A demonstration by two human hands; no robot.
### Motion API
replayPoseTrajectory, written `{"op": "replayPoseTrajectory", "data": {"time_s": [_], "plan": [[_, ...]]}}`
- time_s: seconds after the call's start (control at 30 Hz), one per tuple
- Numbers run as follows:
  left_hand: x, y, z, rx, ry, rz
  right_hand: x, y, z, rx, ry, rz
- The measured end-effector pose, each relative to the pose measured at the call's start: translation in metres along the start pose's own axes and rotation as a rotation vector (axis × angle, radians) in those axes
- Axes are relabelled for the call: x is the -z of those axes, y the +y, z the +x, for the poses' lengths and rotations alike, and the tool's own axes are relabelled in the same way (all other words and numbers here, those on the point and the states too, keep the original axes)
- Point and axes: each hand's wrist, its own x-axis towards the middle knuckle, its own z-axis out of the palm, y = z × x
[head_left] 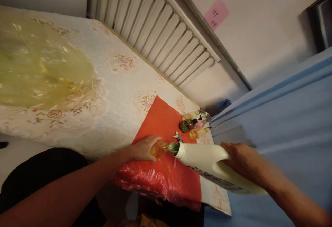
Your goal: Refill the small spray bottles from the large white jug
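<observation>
My left hand (144, 148) is closed around a small clear bottle (159, 150) with yellow-orange colour showing through it. By its handle, my right hand (240, 157) grips a large cream-white jug (201, 156) tipped onto its side. The jug's green spout (173, 147) meets or nearly meets the bottle's neck; I cannot tell whether they touch. Whether liquid is flowing is too small to make out. Below both lies a red plastic sheet (160, 123). A loose spray nozzle (177, 137) rests just beyond the spout.
Several small bottles, including a dark green bottle (186, 126) and a yellow-orange bottle (196, 134), stand at the table's far right. A yellow plastic bag (46, 64) lies on the flowered tablecloth (116, 106). Behind are a radiator (155, 29) and a blue curtain (287, 116).
</observation>
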Motion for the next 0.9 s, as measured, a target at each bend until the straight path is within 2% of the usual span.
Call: {"op": "replayPoseTrajectory", "data": {"time_s": [0.5, 0.9], "plan": [[0.0012, 0.0028, -0.0012, 0.009, 0.007, 0.004, 0.001, -0.0005, 0.0, -0.012, -0.03, 0.008], [0.001, 0.003, -0.0015, 0.014, 0.006, 0.007, -0.0015, 0.0009, -0.0012, 0.014, 0.01, -0.006]]}}
